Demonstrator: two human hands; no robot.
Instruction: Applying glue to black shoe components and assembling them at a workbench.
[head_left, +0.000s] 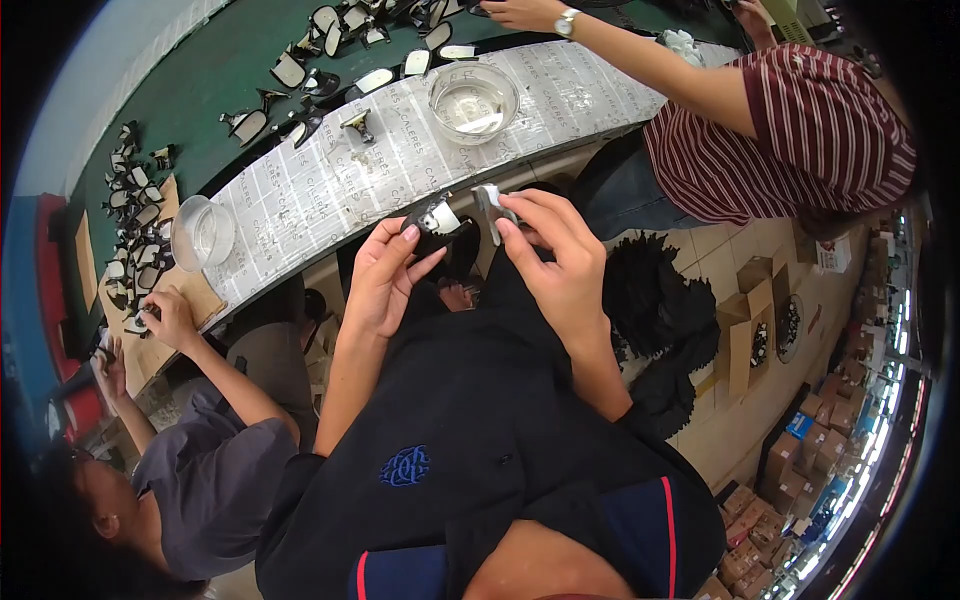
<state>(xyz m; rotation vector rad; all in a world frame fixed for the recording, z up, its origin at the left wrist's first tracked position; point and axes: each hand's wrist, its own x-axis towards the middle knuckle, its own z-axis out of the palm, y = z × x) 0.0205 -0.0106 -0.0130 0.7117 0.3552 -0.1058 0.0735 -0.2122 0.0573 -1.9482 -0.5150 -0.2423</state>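
In front of my chest, my left hand [383, 272] grips a small black-cased mirror [437, 220] with a bright, pale face. My thumb lies along its near side. My right hand [558, 250] pinches a thin grey piece with a white patch [488, 212] between thumb and fingers, slightly apart from the mirror; its exact kind is unclear. Both hands are just off the near edge of the covered table strip [300, 215]. On that strip stands a small mirror with a metal bracket [358, 125].
A clear round bowl [474, 104] and another clear bowl [203, 233] stand on the strip. Many similar mirrors [288, 70] lie on the green table [215, 80]. Co-workers sit left [215, 480] and right [780, 140]. Black cloth [660, 310] and an open carton [745, 330] are on the floor.
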